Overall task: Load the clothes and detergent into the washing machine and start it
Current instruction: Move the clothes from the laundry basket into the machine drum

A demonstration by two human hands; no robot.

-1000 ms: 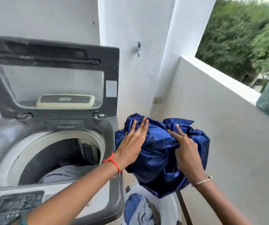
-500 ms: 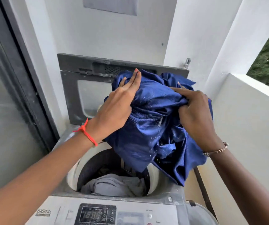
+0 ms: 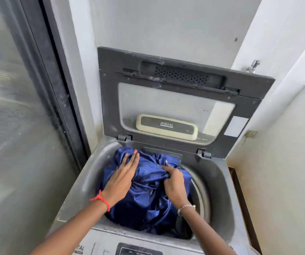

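A grey top-loading washing machine (image 3: 220, 190) stands in front of me with its lid (image 3: 175, 100) raised against the wall. A bundle of shiny dark blue cloth (image 3: 148, 197) fills the mouth of the drum. My left hand (image 3: 122, 179) lies flat on the left side of the bundle, fingers spread. My right hand (image 3: 173, 183) grips a fold of the cloth at its upper right. The clothes underneath are hidden by the blue cloth. The control panel (image 3: 138, 250) shows at the bottom edge.
A dark-framed glass door (image 3: 19, 126) runs along the left of the machine. A white low wall (image 3: 286, 162) closes in the right side, leaving a narrow gap beside the machine. A tap (image 3: 253, 66) sticks out of the wall behind the lid.
Both hands have lowered the blue cloth from in front of the lid down into the drum opening. It now covers the grey clothes seen there before.
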